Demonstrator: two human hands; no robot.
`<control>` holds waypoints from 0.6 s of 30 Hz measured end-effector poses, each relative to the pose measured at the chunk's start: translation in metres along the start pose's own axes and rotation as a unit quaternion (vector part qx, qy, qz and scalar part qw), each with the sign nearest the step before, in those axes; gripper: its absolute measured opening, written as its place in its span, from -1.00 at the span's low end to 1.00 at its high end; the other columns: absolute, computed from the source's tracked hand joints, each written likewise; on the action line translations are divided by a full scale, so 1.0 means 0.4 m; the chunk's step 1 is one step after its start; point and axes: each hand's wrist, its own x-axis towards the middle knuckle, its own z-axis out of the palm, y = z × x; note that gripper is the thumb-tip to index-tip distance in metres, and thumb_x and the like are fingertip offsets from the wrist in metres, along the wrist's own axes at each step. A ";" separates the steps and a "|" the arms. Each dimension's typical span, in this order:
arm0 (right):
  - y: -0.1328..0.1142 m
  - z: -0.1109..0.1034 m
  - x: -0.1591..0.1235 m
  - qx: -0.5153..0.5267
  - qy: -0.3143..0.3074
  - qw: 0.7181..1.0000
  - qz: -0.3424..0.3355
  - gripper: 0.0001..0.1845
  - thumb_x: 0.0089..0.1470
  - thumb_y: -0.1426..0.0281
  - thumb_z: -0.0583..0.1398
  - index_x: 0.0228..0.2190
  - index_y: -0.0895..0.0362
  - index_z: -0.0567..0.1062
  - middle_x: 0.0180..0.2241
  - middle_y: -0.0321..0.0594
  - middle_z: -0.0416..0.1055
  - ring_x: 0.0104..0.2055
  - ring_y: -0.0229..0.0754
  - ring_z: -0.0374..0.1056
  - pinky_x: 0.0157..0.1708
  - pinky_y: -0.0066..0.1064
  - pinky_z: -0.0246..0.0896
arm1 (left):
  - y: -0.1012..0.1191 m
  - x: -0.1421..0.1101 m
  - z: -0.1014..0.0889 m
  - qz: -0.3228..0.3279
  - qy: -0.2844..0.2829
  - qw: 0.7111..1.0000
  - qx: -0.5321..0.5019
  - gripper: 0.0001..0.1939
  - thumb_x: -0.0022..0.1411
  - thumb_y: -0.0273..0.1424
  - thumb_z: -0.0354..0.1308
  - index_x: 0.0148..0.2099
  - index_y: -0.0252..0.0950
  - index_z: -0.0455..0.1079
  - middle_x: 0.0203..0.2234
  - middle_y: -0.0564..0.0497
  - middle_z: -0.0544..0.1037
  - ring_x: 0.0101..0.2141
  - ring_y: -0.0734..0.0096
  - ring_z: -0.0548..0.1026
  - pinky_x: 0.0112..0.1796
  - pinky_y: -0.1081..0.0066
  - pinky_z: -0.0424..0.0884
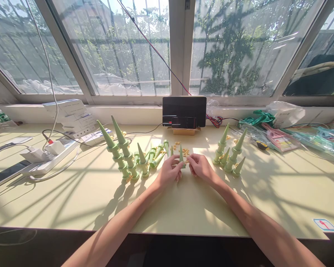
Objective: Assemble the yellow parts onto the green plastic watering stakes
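Observation:
Near the middle of the table, my left hand (171, 170) is closed around the base of a green cone (181, 154), whose point is up. My right hand (200, 167) is beside it with thumb and fingers pinched on a small yellow piece (187, 161) at the cone's side. Behind my hands lie several loose small yellow pieces (185, 152). Left of my left hand is a pile of green cylindrical parts (156, 154), next to an upright short green cone piece (142, 159).
Tall green cone-topped towers (125, 146) stand on the left, and a similar group (233, 152) on the right. A phone (184, 122) leans before a black screen (184, 105) at the back. Boxes (72, 116) and a power strip (51, 157) lie left; plastic bags (284, 113) and a tape measure (260, 144) right.

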 end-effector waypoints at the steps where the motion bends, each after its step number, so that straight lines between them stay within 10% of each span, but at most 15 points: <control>1: -0.002 0.000 0.000 -0.003 0.004 1.000 -0.008 -0.59 0.20 0.07 0.09 -0.55 0.07 0.31 -0.70 -0.34 0.26 -0.70 -0.29 0.13 -0.70 -0.45 0.07 | 0.001 0.001 0.001 -0.008 0.004 1.000 -0.005 -0.52 0.21 -0.11 0.24 0.01 -0.32 0.28 -0.39 -0.01 0.52 -0.69 0.59 0.38 -0.67 0.52 0.32; 18: -0.027 -0.062 0.013 -0.030 -0.097 0.993 -0.060 -0.64 0.15 0.10 0.18 -0.33 0.18 0.50 -0.42 -0.17 0.52 -0.54 -0.27 0.37 -0.61 -0.47 0.28 | 0.012 0.000 0.007 -0.022 0.049 0.998 -0.032 -0.47 0.18 -0.14 0.29 0.04 -0.39 0.31 -0.35 -0.06 0.55 -0.71 0.57 0.39 -0.71 0.48 0.28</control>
